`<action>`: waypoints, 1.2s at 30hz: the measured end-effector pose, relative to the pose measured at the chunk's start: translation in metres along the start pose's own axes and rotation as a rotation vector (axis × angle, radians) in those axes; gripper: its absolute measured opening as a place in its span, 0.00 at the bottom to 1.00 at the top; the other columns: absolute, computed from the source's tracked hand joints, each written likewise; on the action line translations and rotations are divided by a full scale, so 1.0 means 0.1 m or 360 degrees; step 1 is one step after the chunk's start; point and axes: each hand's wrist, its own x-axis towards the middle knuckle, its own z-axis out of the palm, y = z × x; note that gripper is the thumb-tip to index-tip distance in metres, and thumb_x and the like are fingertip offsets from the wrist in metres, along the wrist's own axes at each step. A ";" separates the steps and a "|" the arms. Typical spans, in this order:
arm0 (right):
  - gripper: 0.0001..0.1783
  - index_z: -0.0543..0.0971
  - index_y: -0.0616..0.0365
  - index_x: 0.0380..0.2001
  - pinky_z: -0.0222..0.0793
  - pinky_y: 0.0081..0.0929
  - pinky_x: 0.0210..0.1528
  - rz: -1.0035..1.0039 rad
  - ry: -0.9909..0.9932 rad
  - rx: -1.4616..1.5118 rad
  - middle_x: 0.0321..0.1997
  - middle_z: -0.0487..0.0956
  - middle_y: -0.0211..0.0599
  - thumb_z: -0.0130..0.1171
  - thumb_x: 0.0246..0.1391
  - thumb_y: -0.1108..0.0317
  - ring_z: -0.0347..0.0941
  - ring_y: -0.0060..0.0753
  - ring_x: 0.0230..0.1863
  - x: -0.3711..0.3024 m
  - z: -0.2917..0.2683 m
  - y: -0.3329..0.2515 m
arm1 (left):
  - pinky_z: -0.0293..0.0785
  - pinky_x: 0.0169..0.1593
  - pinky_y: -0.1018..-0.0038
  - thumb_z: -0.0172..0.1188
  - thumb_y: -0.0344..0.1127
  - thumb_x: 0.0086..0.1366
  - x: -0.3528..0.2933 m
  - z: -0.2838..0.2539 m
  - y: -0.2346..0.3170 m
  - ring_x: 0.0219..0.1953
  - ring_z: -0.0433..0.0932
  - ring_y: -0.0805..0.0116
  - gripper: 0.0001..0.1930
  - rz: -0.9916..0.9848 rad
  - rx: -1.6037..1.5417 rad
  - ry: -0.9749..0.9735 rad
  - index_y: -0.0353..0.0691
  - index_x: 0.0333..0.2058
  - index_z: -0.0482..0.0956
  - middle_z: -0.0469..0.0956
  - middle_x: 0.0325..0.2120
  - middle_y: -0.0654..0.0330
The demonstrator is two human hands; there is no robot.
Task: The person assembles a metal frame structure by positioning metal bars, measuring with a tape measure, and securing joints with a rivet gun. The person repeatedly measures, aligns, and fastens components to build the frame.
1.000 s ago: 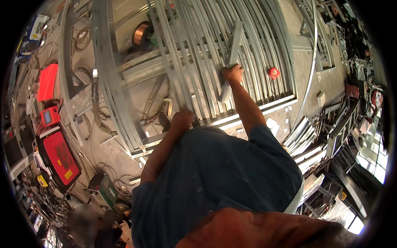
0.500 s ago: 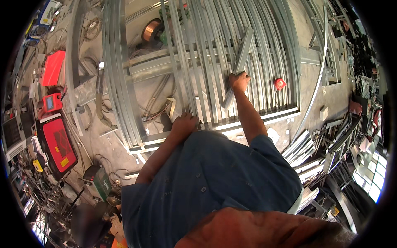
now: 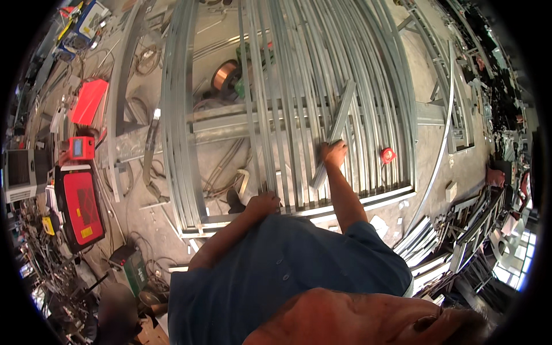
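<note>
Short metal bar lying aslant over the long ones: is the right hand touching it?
Touching: the head view shows the right hand closed over the short metal bar, with no gap visible between.

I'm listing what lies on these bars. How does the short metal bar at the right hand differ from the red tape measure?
The short metal bar is grey, straight and slender; the red tape measure is compact and rounded.
The right hand grips the short metal bar; no hand touches the red tape measure.
Both lie on the long metal bars.
</note>
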 end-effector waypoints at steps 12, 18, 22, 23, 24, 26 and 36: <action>0.32 0.67 0.63 0.48 0.69 0.53 0.57 0.0012 0.0025 -0.0005 0.53 0.68 0.56 0.60 0.45 0.53 0.69 0.64 0.56 -0.02 -0.01 -0.04 | 0.81 0.32 0.55 0.54 0.38 0.62 0.11 0.25 -0.07 0.33 0.83 0.49 0.11 0.0071 0.0271 -0.0125 0.36 0.33 0.79 0.78 0.33 0.48; 0.30 0.67 0.62 0.47 0.69 0.53 0.56 -0.0037 0.0063 0.0000 0.52 0.68 0.56 0.60 0.45 0.54 0.70 0.63 0.54 -0.01 0.03 0.01 | 0.80 0.27 0.60 0.56 0.35 0.58 -0.06 -0.33 0.25 0.33 0.81 0.53 0.08 0.0269 0.0350 -0.0008 0.36 0.30 0.76 0.74 0.30 0.52; 0.32 0.67 0.63 0.48 0.69 0.53 0.57 -0.0012 0.0005 -0.0008 0.52 0.68 0.57 0.60 0.44 0.53 0.69 0.64 0.54 -0.03 0.02 0.00 | 0.78 0.30 0.62 0.60 0.34 0.56 -0.23 -1.13 0.75 0.33 0.78 0.57 0.08 0.0171 0.0087 0.0313 0.38 0.34 0.76 0.72 0.31 0.55; 0.32 0.67 0.64 0.47 0.69 0.53 0.56 -0.0021 0.0015 -0.0008 0.52 0.68 0.56 0.60 0.44 0.53 0.69 0.64 0.54 0.00 0.02 -0.03 | 0.77 0.32 0.62 0.61 0.34 0.56 -0.19 -1.23 0.76 0.33 0.78 0.56 0.10 0.0117 0.0077 0.0429 0.39 0.36 0.77 0.72 0.32 0.56; 0.31 0.67 0.64 0.47 0.69 0.53 0.56 -0.0029 0.0026 -0.0007 0.52 0.68 0.56 0.60 0.44 0.53 0.69 0.64 0.54 0.01 0.02 -0.04 | 0.78 0.33 0.61 0.62 0.34 0.56 -0.14 -1.23 0.69 0.34 0.78 0.56 0.11 0.0065 0.0148 0.0521 0.39 0.37 0.77 0.72 0.32 0.56; 0.31 0.67 0.64 0.47 0.69 0.53 0.56 -0.0034 0.0032 -0.0007 0.52 0.68 0.56 0.60 0.44 0.53 0.69 0.64 0.54 -0.02 0.02 0.00 | 0.78 0.35 0.61 0.63 0.34 0.56 -0.10 -1.22 0.46 0.36 0.78 0.56 0.12 -0.0031 0.0288 0.0694 0.41 0.40 0.78 0.73 0.34 0.57; 0.36 0.68 0.65 0.48 0.69 0.54 0.57 0.0023 0.0018 -0.0013 0.54 0.69 0.58 0.63 0.44 0.48 0.69 0.66 0.56 0.00 0.00 -0.01 | 0.80 0.38 0.62 0.64 0.31 0.53 0.23 -1.08 -0.53 0.40 0.79 0.56 0.15 -0.0563 0.0457 0.0884 0.44 0.41 0.76 0.72 0.38 0.58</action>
